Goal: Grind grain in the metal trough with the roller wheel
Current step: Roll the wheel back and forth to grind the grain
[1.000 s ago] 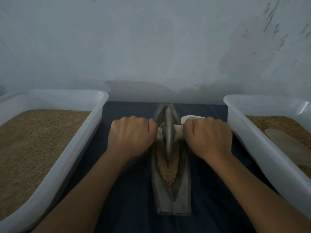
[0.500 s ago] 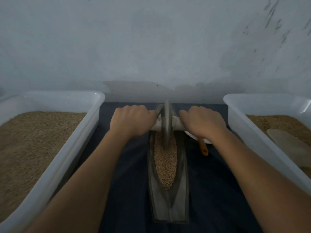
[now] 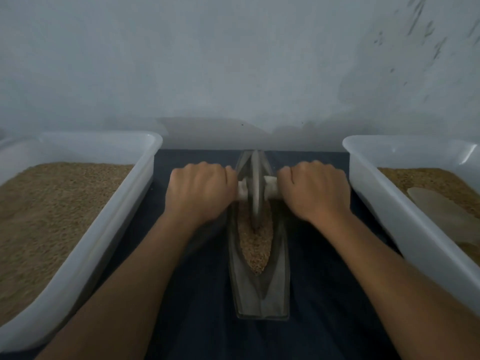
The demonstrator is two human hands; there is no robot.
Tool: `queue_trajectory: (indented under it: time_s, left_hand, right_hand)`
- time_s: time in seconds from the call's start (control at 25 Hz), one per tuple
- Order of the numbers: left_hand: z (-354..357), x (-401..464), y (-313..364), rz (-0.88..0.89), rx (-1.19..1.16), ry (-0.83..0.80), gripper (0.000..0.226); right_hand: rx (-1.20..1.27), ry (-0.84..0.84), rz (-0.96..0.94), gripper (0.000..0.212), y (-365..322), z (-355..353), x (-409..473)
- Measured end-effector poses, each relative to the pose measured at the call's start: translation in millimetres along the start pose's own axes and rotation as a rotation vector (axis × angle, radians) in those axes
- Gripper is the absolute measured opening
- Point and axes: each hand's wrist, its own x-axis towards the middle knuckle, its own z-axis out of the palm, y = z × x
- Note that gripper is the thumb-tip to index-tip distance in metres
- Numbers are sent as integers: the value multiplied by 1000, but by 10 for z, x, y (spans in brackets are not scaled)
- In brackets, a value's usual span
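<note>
Lengthwise, metal trough [image 3: 261, 289] toward wall [image 3: 233, 61]

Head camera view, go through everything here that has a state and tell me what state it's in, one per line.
Roller wheel: upright on edge in the trough, in its far half.
Metal trough: partly filled with grain; near end bare.
Left hand: grips the axle's left end.
Right hand: grips the axle's right end.
Left tub: holds grain, uncovered.
Right tub: holds grain; a pale flat scoop lies on it.
</note>
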Motion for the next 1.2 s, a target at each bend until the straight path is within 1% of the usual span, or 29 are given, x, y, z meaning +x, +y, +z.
queue_trajectory:
  time_s: [0.08, 0.12, 0.16, 0.2, 0.24, 0.28, 0.32, 0.36, 0.4, 0.44, 0.48, 0.52, 0.56, 0.64, 0.72, 0.76, 0.84, 0.88, 0.96, 1.0, 1.04, 1.08, 1.12, 1.16, 1.2]
  left_hand:
    - [62, 341, -121, 28, -97, -188, 26]
    - [74, 504, -177, 24, -150, -332, 24]
    - [53, 660, -224, 25, -183, -475, 30]
    - [43, 785, -245, 68, -203, -551, 38]
    - [24, 857, -230, 113, -214, -598, 40]
    - [27, 873, -227, 141, -215, -602, 34]
    - [27, 828, -236, 105, -243, -590, 30]
    - [45, 744, -231, 29, -274, -547, 32]
    - [67, 620, -212, -53, -275, -484, 28]
    - [57, 443, -166, -71, -217, -376, 20]
    - [63, 244, -105, -40, -130, -234, 18]
    - [42, 48, -23, -8, -56, -124, 22]
    - [-5, -124, 56, 7, -28, -43, 27]
    - [-116, -296, 94, -22, -91, 118, 37]
    - [-132, -399, 72, -74, -190, 146, 41]
    - [-126, -436, 69, -48, -189, 144, 41]
    - [-102, -452, 66, 8, -96, 201, 38]
    - [-86, -392, 49, 13, -36, 212, 36]
    - [-37, -146, 12, 66, 25, 79, 28]
    - [12, 38, -40, 68, -18, -53, 24]
    - [58, 242, -114, 19, -103, -175, 22]
    - [70, 423, -196, -30, -182, -316, 27]
    - [89, 570, -247, -61, -265, -463, 37]
    - [98, 667, -264, -39, -290, -523, 46]
    - [93, 725, -242, -9, -288, -529, 54]
  right_hand:
    - [6, -253, 10, 54, 87, 105, 370]
    - [0, -399, -34, 48, 140, 146, 534]
    - [-26, -530, -124, 36, 182, 193, 665]
    - [-57, -667, -200, 17, 207, 208, 736]
    - [-49, -758, -230, 7, 244, 232, 782]
    - [-27, -795, -219, 11, 245, 236, 796]
    - [-14, -787, -201, 9, 228, 235, 785]
    - [-45, -733, -211, 7, 184, 186, 761]
    - [-44, -616, -155, 24, 141, 146, 713]
    - [-23, -499, -57, 41, 89, 88, 613]
    - [-23, -364, 3, 53, 55, 61, 472]
    - [-51, -243, -1, 58, 5, 6, 301]
    - [-64, -136, -29, 57, -40, -44, 105]
    - [9, 44, -29, 54, -68, -166, -281]
    - [101, 115, -28, 57, -62, -239, -474]
    - [114, 151, -47, 57, -57, -239, -494]
    - [99, 186, -82, 57, -70, -229, -444]
    - [80, 183, -63, 56, -86, -208, -370]
    - [33, 86, -3, 54, -56, -87, -108]
    - [19, -12, 22, 54, -12, -7, 49]
    - [25, -114, 39, 56, 42, 63, 223]
    - [29, -237, 14, 53, 90, 106, 399]
    - [11, -371, -52, 43, 137, 170, 569]
    - [15, -492, -99, 27, 153, 205, 701]
    - [15, -563, -121, 18, 168, 237, 756]
